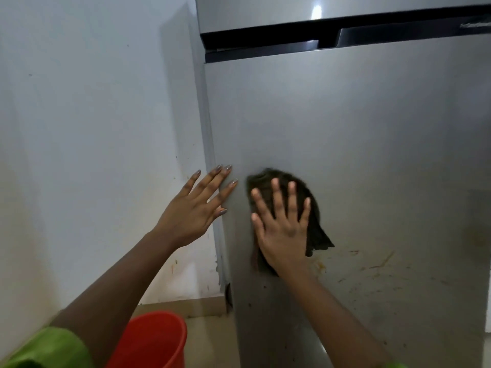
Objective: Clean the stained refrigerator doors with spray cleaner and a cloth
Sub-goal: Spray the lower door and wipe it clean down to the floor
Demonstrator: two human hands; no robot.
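The grey lower refrigerator door [358, 144] fills the right of the view, with the upper door [252, 11] above a black gap. A dark cloth [313, 224] lies flat against the lower door's left part. My right hand [283, 229] presses on the cloth with straight, spread fingers. My left hand [198, 208] rests open on the door's left edge, fingertips touching the metal. Brown and orange stains [377, 264] streak the door to the right of the cloth and below it. No spray cleaner is in view.
A red bucket [151, 341] stands on the floor at the bottom, left of the refrigerator. A white wall [93, 128] with small specks runs along the left side. A beige skirting strip [186, 305] meets the tiled floor.
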